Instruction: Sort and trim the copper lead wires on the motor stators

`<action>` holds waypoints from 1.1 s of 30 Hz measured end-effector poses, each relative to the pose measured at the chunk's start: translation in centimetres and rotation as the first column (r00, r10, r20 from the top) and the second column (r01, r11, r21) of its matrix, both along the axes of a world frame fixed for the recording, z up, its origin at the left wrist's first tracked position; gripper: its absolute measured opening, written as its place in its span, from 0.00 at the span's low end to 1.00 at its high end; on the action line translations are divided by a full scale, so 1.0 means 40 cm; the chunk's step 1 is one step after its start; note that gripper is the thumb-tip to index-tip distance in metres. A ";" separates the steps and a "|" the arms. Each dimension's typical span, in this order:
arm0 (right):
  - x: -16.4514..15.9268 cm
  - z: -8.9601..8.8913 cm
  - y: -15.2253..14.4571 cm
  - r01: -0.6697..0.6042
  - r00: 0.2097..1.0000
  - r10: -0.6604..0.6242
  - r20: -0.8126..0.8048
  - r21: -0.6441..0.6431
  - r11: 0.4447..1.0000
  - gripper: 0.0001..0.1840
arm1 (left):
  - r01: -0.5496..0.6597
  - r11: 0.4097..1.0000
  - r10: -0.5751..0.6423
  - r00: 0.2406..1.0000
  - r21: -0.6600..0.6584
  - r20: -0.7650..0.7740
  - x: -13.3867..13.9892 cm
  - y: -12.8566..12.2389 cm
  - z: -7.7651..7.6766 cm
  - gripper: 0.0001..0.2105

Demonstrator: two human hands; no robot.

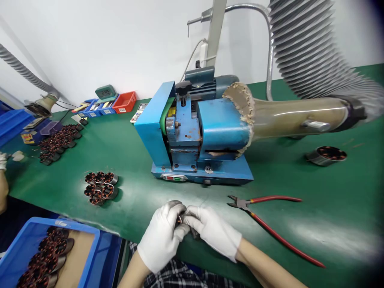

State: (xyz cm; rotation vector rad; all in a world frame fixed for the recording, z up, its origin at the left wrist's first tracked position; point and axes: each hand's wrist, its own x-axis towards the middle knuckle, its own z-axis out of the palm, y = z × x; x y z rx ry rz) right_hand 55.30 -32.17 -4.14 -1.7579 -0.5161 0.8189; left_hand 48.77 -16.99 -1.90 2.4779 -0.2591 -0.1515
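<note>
Both hands wear white gloves and meet near the table's front edge, below the blue machine. My left hand (163, 235) is closed around a motor stator (179, 219), of which only a bit of copper winding and dark edge shows. My right hand (210, 230) pinches at the same stator from the other side, its fingertips against the piece. The gloves hide most of the part. To the right of my hands lie cutting pliers (243, 203) with red handles, jaws apart. A group of several wound stators (102, 187) stands on the table to the left.
A blue belt grinder (183, 136) with a duct pipe (288, 118) stands ahead. One larger metal ring stator (327, 155) sits at right. More stators (60, 140) lie at far left, others in a blue tray (96, 236). A co-worker's gloved hand (3, 161) shows at the left edge.
</note>
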 end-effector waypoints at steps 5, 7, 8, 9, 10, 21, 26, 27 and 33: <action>-0.004 0.000 0.001 0.072 0.918 -0.078 -0.390 -0.031 0.997 0.09 | -0.049 0.996 0.044 0.997 0.078 0.066 -0.005 -0.028 -0.015 0.10; 0.004 0.001 -0.007 0.078 0.901 -0.089 -0.424 -0.044 0.996 0.09 | -0.065 0.990 0.054 0.995 0.127 0.089 -0.006 -0.037 -0.019 0.08; 0.010 0.001 -0.016 0.095 0.895 -0.108 -0.433 -0.053 0.994 0.10 | -0.073 0.986 0.060 0.994 0.147 0.091 -0.007 -0.040 -0.021 0.08; 0.017 0.001 -0.028 0.122 0.891 -0.138 -0.432 -0.064 0.990 0.10 | -0.081 0.983 0.067 0.994 0.162 0.088 -0.007 -0.043 -0.021 0.08; 0.023 0.002 -0.043 0.161 0.885 -0.179 -0.430 -0.079 0.984 0.11 | -0.088 0.982 0.074 0.994 0.170 0.085 -0.008 -0.046 -0.021 0.08; -0.043 -0.010 -0.036 0.104 0.454 -0.031 0.890 -0.018 0.994 0.11 | -0.142 0.968 0.111 0.981 0.204 0.158 -0.013 -0.055 -0.031 0.10; -0.027 -0.025 -0.023 0.034 0.432 0.117 0.894 -0.145 0.989 0.14 | -0.154 0.974 0.128 0.980 0.168 0.154 -0.014 -0.049 -0.030 0.11; -0.023 -0.024 -0.025 0.024 0.460 0.126 0.879 -0.155 0.988 0.14 | -0.152 0.979 0.133 0.980 0.132 0.146 -0.014 -0.043 -0.028 0.11; -0.010 -0.029 -0.026 -0.002 0.709 0.135 0.692 -0.189 0.982 0.12 | -0.169 0.985 0.172 0.980 -0.035 0.104 -0.008 0.019 -0.050 0.33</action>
